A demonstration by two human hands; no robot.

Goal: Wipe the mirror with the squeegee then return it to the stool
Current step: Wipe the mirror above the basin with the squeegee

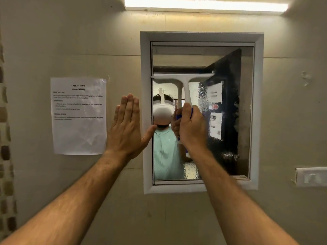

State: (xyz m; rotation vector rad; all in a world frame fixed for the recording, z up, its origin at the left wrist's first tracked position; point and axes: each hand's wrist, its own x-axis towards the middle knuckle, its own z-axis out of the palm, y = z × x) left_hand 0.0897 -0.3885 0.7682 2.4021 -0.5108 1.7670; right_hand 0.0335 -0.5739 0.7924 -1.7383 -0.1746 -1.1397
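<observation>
A mirror in a white frame hangs on the beige wall. Its right part looks wet and streaky. A white squeegee with a blue grip lies against the glass, its blade level across the upper left half of the mirror. My right hand grips the blue handle below the blade. My left hand is flat with straight fingers, pressed on the wall just left of the frame, its thumb reaching over the frame's edge. The stool is out of view.
A printed task sheet is taped to the wall left of the mirror. A tube light glows above. A white switch plate sits at the lower right. Tiled edging runs down the far left.
</observation>
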